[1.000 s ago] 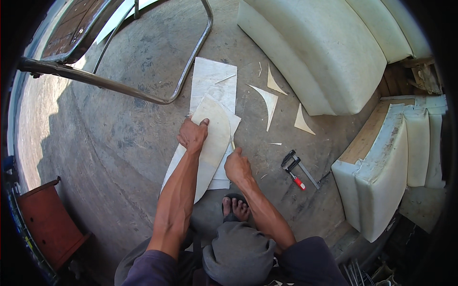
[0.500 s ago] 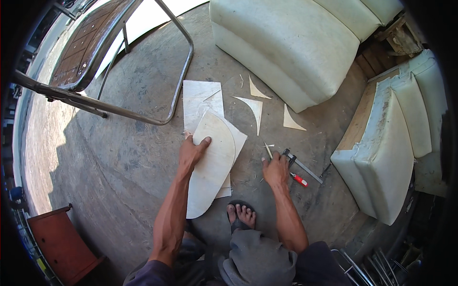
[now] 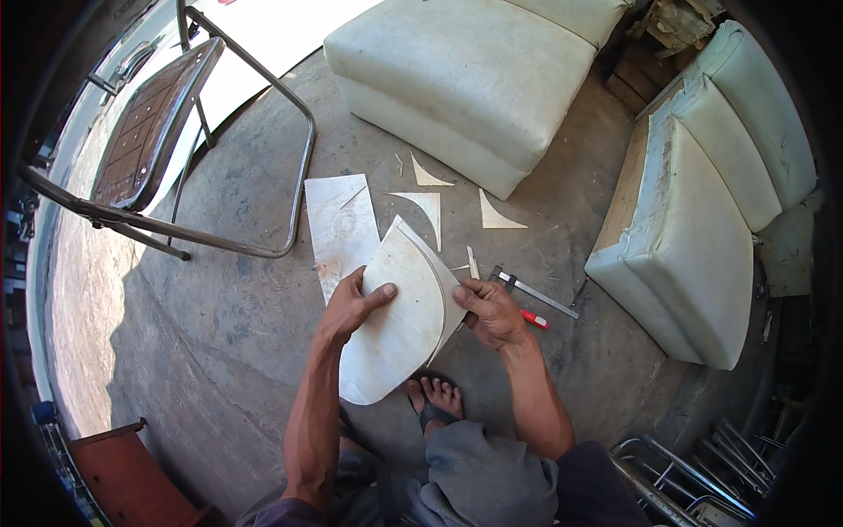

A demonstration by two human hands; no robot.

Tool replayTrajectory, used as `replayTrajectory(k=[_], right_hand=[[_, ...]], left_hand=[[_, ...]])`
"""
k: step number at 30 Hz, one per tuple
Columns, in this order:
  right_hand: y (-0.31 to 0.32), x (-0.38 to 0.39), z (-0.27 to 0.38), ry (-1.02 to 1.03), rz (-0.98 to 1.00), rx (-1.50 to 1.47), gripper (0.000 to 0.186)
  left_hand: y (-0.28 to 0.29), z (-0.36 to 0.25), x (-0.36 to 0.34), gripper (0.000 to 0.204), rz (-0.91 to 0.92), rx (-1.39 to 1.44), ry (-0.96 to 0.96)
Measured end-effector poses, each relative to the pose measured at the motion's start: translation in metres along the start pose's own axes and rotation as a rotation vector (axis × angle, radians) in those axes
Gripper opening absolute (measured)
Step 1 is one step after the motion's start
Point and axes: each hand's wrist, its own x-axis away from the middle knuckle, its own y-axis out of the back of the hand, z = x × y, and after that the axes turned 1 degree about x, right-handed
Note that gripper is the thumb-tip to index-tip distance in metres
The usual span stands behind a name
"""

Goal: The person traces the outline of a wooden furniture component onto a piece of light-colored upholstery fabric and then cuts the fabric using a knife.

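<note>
White rounded panel (image 3: 395, 316) was kinda covering the near right edge of a sheet (image 3: 338, 224) on the floor (image 3: 219, 334). Left hand (image 3: 351, 307) was clamped on it, right hand (image 3: 493, 312) apart, pinching the piece (image 3: 450, 318) underneath.

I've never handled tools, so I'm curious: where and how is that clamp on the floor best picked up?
Probably by its red handle, from above on the near right side: the handle is narrow, stands apart from the metal bar beyond it, and its right end is uncovered, while the right hand shows beside the left one.
</note>
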Motion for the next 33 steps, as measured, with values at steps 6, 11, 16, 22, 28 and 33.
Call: replayTrajectory(k=[6,11,16,22,28,33], right_hand=[[-0.031,0.011,0.021,0.121,-0.243,0.807,0.045],[-0.030,0.010,0.010,0.172,-0.539,0.998,0.038],[-0.034,0.014,0.014,0.264,-0.615,0.963,0.030],[-0.033,0.007,0.017,0.114,-0.647,1.135,0.027],[-0.004,0.028,0.039,0.129,-0.625,1.033,0.031],[0.031,0.040,0.034,0.343,-0.882,1.455,0.057]], left_hand=[[-0.011,-0.008,0.006,0.059,-0.269,-0.519,-0.024],[-0.047,-0.031,0.018,0.052,-0.456,-0.871,-0.067],[-0.065,-0.034,0.031,0.049,-0.580,-0.954,-0.110],[-0.085,-0.040,0.036,0.048,-0.656,-1.029,-0.259],[-0.041,-0.039,0.031,0.047,-0.587,-0.996,-0.112],[-0.013,-0.037,0.031,0.052,-0.411,-0.977,-0.150]])
